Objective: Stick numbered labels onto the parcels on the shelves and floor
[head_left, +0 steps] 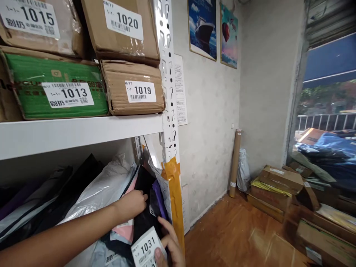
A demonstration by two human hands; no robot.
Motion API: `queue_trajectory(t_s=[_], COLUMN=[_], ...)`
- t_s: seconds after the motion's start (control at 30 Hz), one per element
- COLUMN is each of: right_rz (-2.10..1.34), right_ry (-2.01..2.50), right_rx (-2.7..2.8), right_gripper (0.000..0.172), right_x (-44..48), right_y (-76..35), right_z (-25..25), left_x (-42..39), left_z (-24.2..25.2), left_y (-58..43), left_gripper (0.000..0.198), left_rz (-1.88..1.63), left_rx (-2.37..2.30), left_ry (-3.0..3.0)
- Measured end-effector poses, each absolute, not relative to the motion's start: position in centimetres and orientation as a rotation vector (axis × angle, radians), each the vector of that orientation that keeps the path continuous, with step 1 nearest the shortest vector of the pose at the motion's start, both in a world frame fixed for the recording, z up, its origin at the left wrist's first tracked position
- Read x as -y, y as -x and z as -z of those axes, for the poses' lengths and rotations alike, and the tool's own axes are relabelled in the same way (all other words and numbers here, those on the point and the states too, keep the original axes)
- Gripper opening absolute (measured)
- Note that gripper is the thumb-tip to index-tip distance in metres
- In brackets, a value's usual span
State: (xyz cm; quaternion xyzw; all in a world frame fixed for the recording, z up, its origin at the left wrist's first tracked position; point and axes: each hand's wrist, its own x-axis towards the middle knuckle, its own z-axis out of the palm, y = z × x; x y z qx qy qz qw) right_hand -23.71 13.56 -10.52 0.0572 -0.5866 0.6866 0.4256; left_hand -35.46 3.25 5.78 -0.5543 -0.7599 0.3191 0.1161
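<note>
My left hand reaches in from the left beneath the shelf beam. Its fingers are curled closed at a black mailer bag among upright parcels; their exact hold is partly hidden. Just below it is a pink-and-white packet. A white plastic parcel leans to its left. At the bottom, my right hand grips printed number labels, the top one reading 1031. Its index finger points up near a purple mailer bag beside the shelf post.
The white shelf beam carries labelled cartons, including a green box and a brown box. Orange tape wraps the post. A cardboard tube stands by the wall, with boxes piled on the floor at right.
</note>
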Motion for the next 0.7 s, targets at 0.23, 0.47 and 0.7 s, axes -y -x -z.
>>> queue_trajectory(t_s=[0.23,0.47,0.7], right_rz=[-1.879,-2.034,-2.261], right_ry=[-0.172,-0.098,-0.068], right_rx=[1.504,1.342,1.214], right_gripper=[0.034,0.032,0.029], right_x=[-12.6,-13.0,-14.0], right_y=[24.7,23.4,22.8], right_z=[9.3,8.8,7.5], left_x=[-3.1,-3.2,-2.7], left_z=[-6.2,-5.8,-4.9], left_y=[33.2,32.5,32.8], left_gripper=[0.017,0.027,0.031], left_rz=[-0.98,-1.027,-0.973], left_rx=[2.386,2.503,2.517], left_ry=[1.475,1.363,1.336])
